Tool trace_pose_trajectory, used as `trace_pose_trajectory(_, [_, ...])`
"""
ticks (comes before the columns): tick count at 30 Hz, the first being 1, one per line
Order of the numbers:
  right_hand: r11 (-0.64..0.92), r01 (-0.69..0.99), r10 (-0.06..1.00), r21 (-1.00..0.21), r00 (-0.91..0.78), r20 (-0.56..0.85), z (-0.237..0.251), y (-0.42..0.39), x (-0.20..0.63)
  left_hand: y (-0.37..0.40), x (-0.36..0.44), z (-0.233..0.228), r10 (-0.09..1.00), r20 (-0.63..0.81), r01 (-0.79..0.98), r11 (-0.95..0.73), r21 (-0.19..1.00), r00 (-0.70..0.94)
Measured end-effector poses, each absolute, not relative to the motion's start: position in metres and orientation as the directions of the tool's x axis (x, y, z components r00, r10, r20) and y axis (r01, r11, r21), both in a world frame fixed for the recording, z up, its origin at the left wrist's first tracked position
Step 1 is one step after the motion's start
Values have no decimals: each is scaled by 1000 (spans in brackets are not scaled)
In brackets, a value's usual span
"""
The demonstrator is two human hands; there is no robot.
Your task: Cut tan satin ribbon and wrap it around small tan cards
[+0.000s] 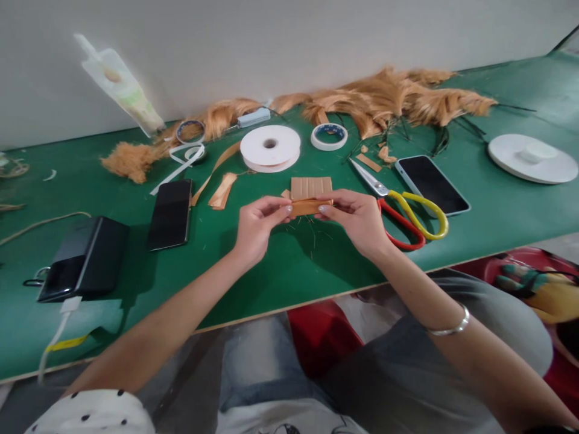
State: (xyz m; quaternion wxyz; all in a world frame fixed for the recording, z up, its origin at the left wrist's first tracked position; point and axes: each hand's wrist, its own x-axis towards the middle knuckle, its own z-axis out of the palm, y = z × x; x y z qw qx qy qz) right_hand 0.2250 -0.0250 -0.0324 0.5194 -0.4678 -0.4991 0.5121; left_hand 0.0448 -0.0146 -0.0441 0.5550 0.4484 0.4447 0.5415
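My left hand (pixel 259 224) and my right hand (pixel 359 218) face each other over the green table. Between them is a small piece of ridged brown cardboard (pixel 311 187) with a strip of brown ribbon (pixel 305 208) stretched across its near edge. My left thumb and fingers pinch the ribbon's left end; the right ones pinch its right end. Whether the fingers also grip the cardboard is hard to see. A few loose fibres lie just below. Scissors (pixel 384 191) with one yellow and one red handle lie right beside my right hand.
Behind the hands are a white ribbon spool (pixel 253 147), a tape roll (pixel 329 137) and tan fibre bundles (pixel 384 96). Phones lie left (pixel 170 214) and right (pixel 432 184). A black power bank (pixel 85 256) with a white cable stands far left; a white disc (pixel 511 160) sits far right.
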Motion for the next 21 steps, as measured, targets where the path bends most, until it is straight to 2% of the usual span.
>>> trace_pose_trajectory(10, [7, -64, 1000, -998, 25, 5, -32, -24, 223, -13, 45, -44, 999, -45, -235, 42, 971, -8])
trace_pose_trajectory(21, [-130, -126, 989, -983, 49, -137, -31, -21, 225, -13, 46, -49, 1000, 25, -118, -27, 993, -16])
